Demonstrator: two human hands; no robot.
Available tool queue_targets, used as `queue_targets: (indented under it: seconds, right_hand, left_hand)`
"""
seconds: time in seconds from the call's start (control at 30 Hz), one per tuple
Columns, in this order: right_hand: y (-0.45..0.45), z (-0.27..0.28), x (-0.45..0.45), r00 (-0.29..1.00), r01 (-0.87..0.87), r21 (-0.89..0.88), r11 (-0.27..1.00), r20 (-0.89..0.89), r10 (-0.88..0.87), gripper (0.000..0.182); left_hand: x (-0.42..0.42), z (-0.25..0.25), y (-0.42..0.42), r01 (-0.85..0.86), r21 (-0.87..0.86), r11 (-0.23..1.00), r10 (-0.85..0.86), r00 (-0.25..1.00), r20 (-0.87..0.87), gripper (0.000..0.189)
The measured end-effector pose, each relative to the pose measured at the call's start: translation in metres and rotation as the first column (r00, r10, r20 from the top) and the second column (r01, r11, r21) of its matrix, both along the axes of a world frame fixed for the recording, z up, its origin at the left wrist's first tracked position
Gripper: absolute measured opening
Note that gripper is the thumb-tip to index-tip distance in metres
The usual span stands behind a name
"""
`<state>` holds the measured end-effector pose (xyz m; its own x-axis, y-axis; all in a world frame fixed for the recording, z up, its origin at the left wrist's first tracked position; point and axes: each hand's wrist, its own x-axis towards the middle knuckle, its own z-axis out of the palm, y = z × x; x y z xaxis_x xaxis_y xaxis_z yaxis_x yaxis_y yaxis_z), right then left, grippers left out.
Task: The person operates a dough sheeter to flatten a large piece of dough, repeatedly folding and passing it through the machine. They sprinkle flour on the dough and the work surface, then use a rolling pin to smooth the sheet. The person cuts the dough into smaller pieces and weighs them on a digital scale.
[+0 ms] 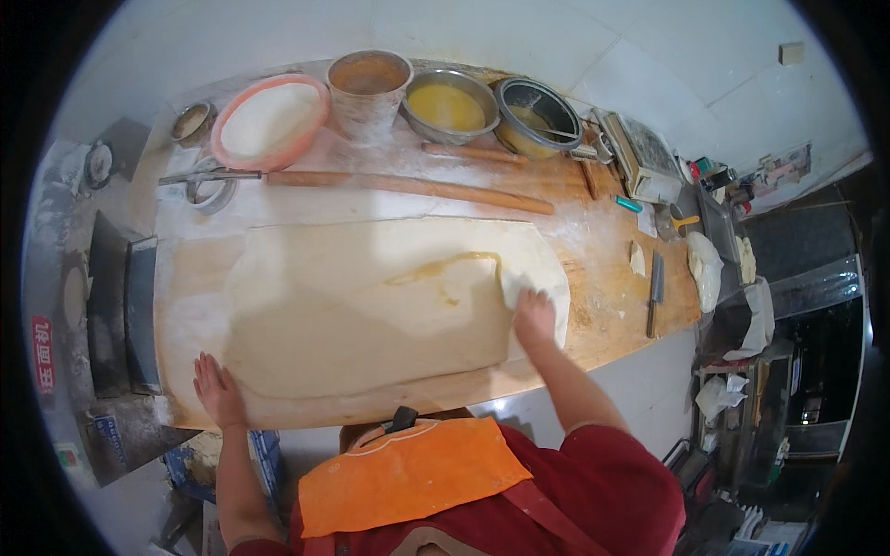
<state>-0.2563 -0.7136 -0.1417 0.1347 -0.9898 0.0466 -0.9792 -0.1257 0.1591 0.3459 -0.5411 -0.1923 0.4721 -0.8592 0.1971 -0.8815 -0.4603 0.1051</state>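
Note:
A large, thin sheet of dough (pixel 361 313) lies across the floured wooden board (pixel 612 271). A streak of yellow liquid, seemingly oil (pixel 473 257), runs over its right half. My right hand (pixel 535 316) is at the sheet's right end, its fingers curled onto a paler flap of dough (pixel 553 260); the fingertips are partly hidden, and the hand seems to grip the flap. My left hand (pixel 219 393) rests spread at the board's front left, beside the dough's lower left corner, holding nothing.
Behind the dough lie a long rolling pin (pixel 410 185) and a shorter one (pixel 476 153). A pink basin of flour (pixel 316 104), a tall bucket (pixel 368 104), a bowl of yellow liquid (pixel 445 108) and a dark pot (pixel 535 83) line the back. A knife (pixel 656 292) lies right.

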Motion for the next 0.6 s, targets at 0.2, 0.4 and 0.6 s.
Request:
queue_targets:
  seconds: [0.2, 0.4, 0.6]
  right_hand:
    - [0.001, 0.059, 0.041, 0.983, 0.176, 0.268, 0.947, -0.008, -0.181, 0.015]
    - [-0.075, 0.046, 0.122, 0.972, 0.230, 0.290, 0.929, -0.027, -0.232, 0.019]
    - [0.004, 0.016, 0.353, 0.843, -0.537, 0.190, 0.822, 0.078, 0.533, 0.009]
  left_hand:
    - [-0.013, 0.013, -0.002, -0.001, -0.026, 1.000, 0.000, 0.999, -0.033, 0.043]
    - [-0.016, 0.017, -0.004, -0.005, -0.081, 0.997, -0.002, 0.996, -0.092, 0.043]
    - [-0.014, 0.013, 0.001, 0.001, -0.097, 0.995, -0.009, 0.996, -0.083, 0.043]
